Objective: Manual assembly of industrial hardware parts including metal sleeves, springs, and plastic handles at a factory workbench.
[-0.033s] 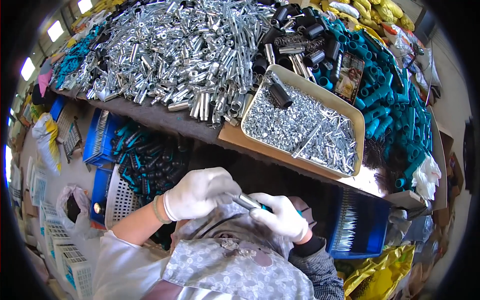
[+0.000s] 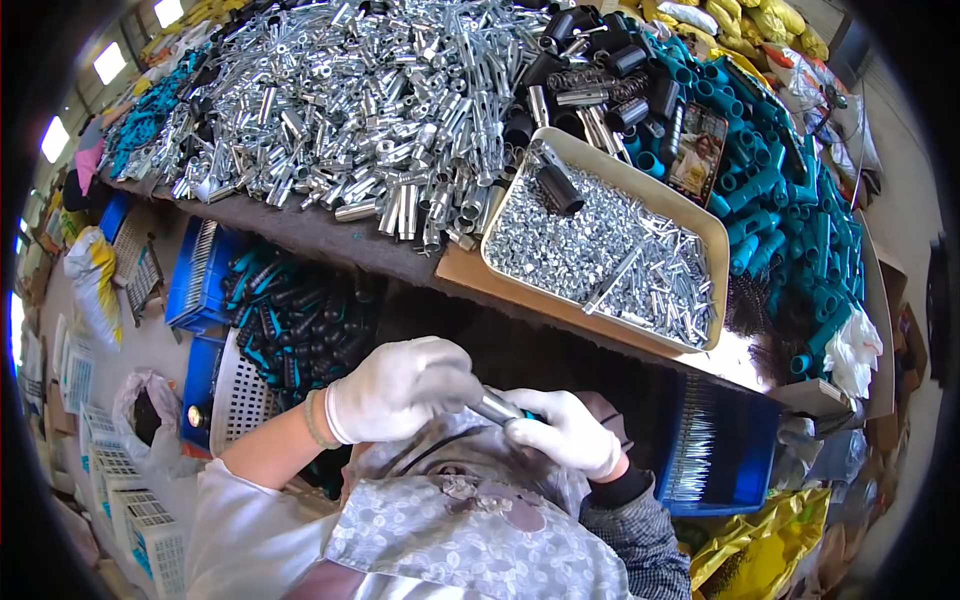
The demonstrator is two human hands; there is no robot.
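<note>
Both my hands wear white gloves and meet in front of my apron. My right hand (image 2: 568, 434) is closed around a tool with a shiny metal tube and a teal-and-black handle (image 2: 497, 408), mostly hidden by the glove. At the tube's left end, the fingers of my left hand (image 2: 402, 388) are curled and pressed together, a little blurred by motion. Whether a small part sits between those fingers is hidden. Just beyond the hands, at the table edge, lies a cream tray (image 2: 603, 318) of small metal pieces, with a black cylinder (image 2: 560, 190) on top.
A large heap of metal sockets and rods (image 2: 340, 110) covers the table. Teal tubes (image 2: 765, 200) pile at the right, beside a phone (image 2: 698, 155). Black-and-teal handles (image 2: 300, 325) fill a space below left. A blue bin (image 2: 740, 470) with metal rods stands at my right.
My left hand's fingers have shifted slightly to the right over the tube end. My right hand and the tool have moved a touch to the right.
</note>
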